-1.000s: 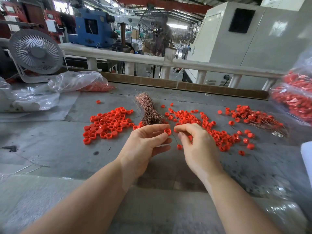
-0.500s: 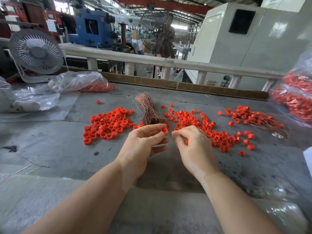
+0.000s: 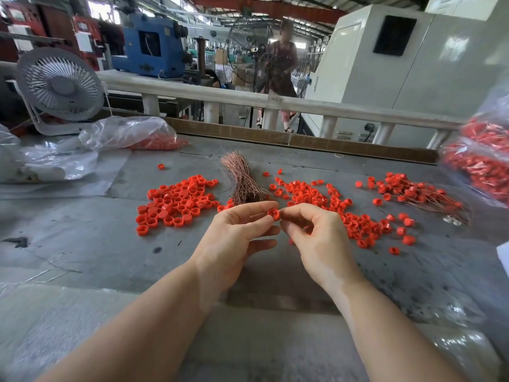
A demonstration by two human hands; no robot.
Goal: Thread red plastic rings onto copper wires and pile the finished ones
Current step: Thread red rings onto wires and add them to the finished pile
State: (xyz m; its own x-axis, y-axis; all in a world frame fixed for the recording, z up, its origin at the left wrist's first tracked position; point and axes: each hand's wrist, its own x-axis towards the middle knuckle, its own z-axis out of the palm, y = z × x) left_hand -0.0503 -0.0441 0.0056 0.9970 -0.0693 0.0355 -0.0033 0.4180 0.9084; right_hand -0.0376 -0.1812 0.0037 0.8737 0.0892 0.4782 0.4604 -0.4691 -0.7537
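Just above the grey table, my left hand (image 3: 237,235) pinches a red plastic ring (image 3: 273,214) between thumb and fingertips. My right hand (image 3: 314,238) meets it from the right, its thumb and forefinger pinched at the ring; any wire between them is too thin to see. A bundle of copper wires (image 3: 242,183) lies just beyond my hands. Loose red rings lie in a left heap (image 3: 176,202) and a right heap (image 3: 338,210). Finished rings on wires are piled at the far right (image 3: 413,191).
A white desk fan (image 3: 59,86) and clear plastic bags (image 3: 124,133) with red parts sit at the back left. A bag full of red pieces (image 3: 479,161) stands at the right edge. A wooden strip and a railing (image 3: 275,102) bound the table's far side. A person stands beyond it.
Both hands have lifted slightly and drawn together, with the ring now held up between the fingertips. A person has walked into view behind the floor fan.
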